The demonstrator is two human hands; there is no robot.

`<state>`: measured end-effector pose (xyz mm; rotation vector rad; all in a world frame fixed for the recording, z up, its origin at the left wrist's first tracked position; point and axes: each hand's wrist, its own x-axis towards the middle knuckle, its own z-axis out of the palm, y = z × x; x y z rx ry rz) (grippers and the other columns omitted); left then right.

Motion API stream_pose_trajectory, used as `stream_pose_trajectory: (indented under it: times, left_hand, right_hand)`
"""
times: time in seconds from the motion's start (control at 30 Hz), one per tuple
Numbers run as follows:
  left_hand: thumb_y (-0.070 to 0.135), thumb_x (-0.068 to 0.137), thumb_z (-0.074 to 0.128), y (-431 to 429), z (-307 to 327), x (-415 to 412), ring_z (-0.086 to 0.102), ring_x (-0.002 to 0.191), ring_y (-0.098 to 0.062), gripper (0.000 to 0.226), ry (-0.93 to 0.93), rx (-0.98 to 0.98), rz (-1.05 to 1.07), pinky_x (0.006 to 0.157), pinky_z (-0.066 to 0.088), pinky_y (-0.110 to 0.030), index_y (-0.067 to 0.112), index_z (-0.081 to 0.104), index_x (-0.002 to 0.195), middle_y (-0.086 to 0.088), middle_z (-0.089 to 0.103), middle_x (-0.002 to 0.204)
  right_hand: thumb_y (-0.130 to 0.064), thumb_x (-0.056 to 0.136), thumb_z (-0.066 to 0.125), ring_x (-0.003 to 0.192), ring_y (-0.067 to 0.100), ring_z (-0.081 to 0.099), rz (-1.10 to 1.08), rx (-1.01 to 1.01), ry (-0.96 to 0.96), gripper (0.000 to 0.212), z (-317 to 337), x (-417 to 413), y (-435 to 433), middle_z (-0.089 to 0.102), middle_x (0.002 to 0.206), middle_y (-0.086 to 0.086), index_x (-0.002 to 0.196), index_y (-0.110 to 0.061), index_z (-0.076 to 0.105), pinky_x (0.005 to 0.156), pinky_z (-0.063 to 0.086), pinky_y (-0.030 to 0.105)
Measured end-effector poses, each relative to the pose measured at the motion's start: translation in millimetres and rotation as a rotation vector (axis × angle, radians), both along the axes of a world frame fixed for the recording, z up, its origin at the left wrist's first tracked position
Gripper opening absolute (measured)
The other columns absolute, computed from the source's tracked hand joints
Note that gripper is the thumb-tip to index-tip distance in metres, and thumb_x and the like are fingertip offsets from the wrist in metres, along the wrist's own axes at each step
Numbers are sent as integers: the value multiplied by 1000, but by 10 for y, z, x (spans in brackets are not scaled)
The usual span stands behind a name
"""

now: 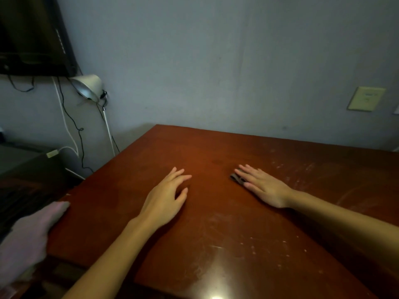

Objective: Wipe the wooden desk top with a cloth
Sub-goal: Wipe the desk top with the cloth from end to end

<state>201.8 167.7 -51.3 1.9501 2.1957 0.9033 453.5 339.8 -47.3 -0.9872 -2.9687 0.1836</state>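
Nearest, a pale cloth [32, 234] is draped over the left edge of the desk top [216, 244], left of the closer left hand [166, 197], which is laid open and empty. Farther off, the right hand [265, 186] is spread flat, touching a small dark object [236, 178], nothing gripped.

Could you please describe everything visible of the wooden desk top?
The wooden desk top is reddish-brown and glossy, with pale scuffs on its right and near parts and glare at the near edge. The left hand and right hand rest on it, the right partly over a small dark object, and a pale cloth overhangs its left edge.
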Motion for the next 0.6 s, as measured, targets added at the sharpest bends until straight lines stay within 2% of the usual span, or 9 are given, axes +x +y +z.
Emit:
stream_pose_trajectory:
  times: [0.13,0.27,0.43,0.6]
  left_hand:
    - [37,100,43,-326,88,-93,9,143,1,49,74,-77,29,114,19,-25,35,30,147,16,24,155]
    - [42,100,40,-578,-5,-151,8,144,-3,53,82,-103,114,113,7,-23,33,24,149,12,17,157]
    - [48,99,32,-626,-199,-154,7,146,-5,55,94,-147,148,115,1,-24,32,23,150,9,14,159]
    - [50,100,26,-587,-218,-177,4,146,-6,55,144,-197,149,116,0,-25,31,19,152,8,9,160]
  right_hand:
    - [-44,103,14,147,14,-3,-227,15,-24,53,-6,-88,392,-1,161,-2,153,-27,5,118,0,33]
    - [-43,103,14,148,19,-4,-331,23,-17,56,-55,-518,484,-1,161,4,153,-21,5,119,3,36]
    - [-44,103,16,148,16,-4,-183,17,8,55,-84,-939,62,0,161,1,153,-23,7,118,1,33]
    - [-46,102,18,147,11,-6,78,25,11,55,-87,-863,-541,0,161,-4,153,-28,5,117,-2,28]
